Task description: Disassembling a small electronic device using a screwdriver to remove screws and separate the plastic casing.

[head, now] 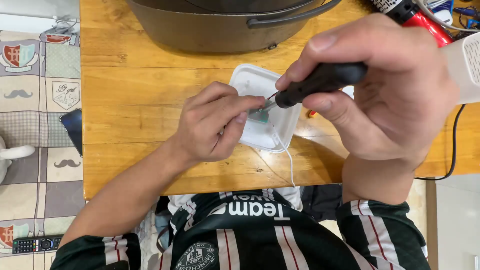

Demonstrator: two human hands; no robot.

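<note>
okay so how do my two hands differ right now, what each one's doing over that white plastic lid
The right hand grips a black tool handle in a closed fist; the left hand pinches a small green board with its fingertips. The right hand sits higher, nearer the camera; the left rests low on the white lid. Both meet over the lid.

**Both hands drawn close, fingers pinched**

The left hand [216, 125] lies knuckles up, its forearm running in bare from the lower left. Its fingers curl inward, thumb and forefinger pressed together at the tips in a tight grip. The right hand [380, 90] sits higher and nearer the camera, wrist bent, forearm rising from the lower right. Its thumb lies along the top, the forefinger folded beneath, closed in a firm pinching grip.
</note>
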